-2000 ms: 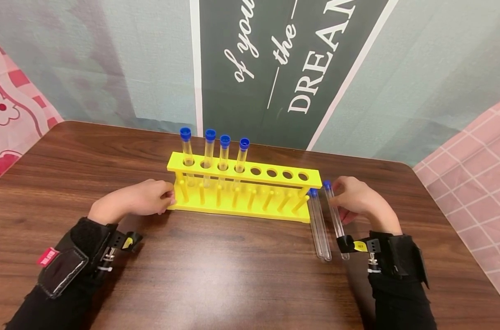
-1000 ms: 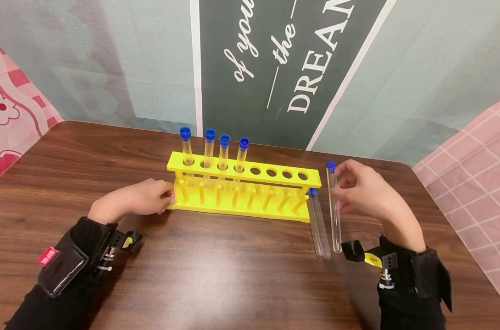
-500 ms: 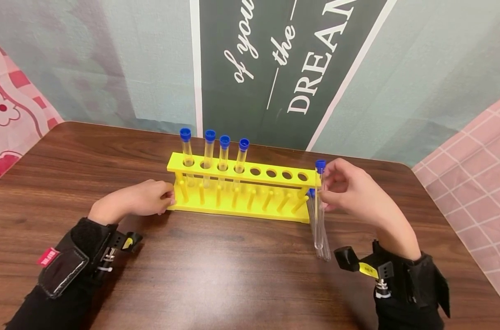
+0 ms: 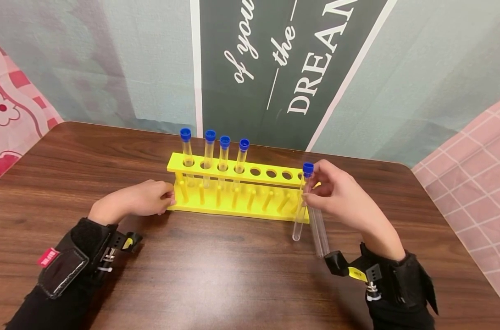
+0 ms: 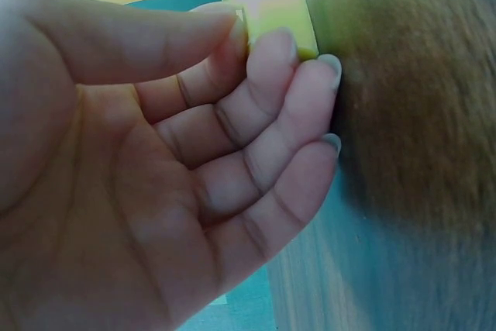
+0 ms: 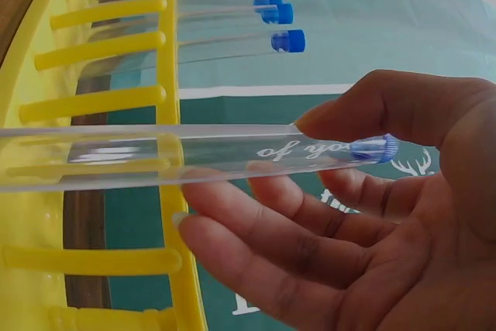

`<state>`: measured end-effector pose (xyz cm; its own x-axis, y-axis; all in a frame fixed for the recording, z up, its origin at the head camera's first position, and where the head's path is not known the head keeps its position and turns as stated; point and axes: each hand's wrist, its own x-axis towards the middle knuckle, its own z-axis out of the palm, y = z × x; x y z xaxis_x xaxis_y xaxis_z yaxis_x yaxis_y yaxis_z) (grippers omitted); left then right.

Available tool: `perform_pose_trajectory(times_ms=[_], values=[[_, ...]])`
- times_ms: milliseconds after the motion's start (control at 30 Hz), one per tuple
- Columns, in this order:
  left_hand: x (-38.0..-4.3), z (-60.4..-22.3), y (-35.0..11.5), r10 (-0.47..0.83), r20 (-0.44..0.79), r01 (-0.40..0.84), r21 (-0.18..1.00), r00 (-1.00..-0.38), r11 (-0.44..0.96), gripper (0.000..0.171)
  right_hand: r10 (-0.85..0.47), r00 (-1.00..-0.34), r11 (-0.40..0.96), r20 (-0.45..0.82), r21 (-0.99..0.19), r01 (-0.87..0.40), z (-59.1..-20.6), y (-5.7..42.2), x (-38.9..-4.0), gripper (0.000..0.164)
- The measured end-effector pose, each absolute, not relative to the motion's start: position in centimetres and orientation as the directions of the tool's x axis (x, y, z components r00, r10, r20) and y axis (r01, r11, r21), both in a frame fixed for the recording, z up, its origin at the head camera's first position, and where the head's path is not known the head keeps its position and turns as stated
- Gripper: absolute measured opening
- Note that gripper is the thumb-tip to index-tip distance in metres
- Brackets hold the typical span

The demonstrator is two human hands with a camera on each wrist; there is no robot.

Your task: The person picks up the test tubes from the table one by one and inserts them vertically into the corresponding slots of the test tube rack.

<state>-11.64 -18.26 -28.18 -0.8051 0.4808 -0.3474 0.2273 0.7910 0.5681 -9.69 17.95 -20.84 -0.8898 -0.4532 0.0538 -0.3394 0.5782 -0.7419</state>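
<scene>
The yellow test tube rack (image 4: 238, 210) stands on the table, with several blue-capped test tubes upright in its left holes. My left hand (image 4: 138, 198) pinches the left end of the rack's base between thumb and fingers; the left wrist view shows the yellow corner (image 5: 283, 29) at the fingertips. My right hand (image 4: 342, 197) holds a clear test tube (image 4: 299, 217) by its upper part, just under the blue cap (image 4: 308, 169). This tube is slightly tilted and hangs in front of the rack's right end. In the right wrist view, the tube (image 6: 232, 159) crosses the rack's pegs.
Two more clear test tubes (image 4: 319, 236) lie side by side on the brown wooden table (image 4: 217, 275), right of the rack, partly hidden by my right hand. Behind the table hangs a printed cloth (image 4: 159, 68) with lettering. The right holes of the rack hold no tubes.
My right hand has picked the test tube up from the table at the right, turned it nearly upright, and carried it left to the rack. My left hand has stayed put.
</scene>
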Motion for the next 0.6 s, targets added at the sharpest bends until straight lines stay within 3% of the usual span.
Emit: perform_pose_trajectory(times_ms=[600], values=[[-11.7,-28.4,-18.4,0.482,-0.341,0.238,0.560,-0.807,0.794,0.014,-0.470,-0.877,0.550,0.096,-0.746,-0.376,-21.4,16.9,-9.4,0.032]])
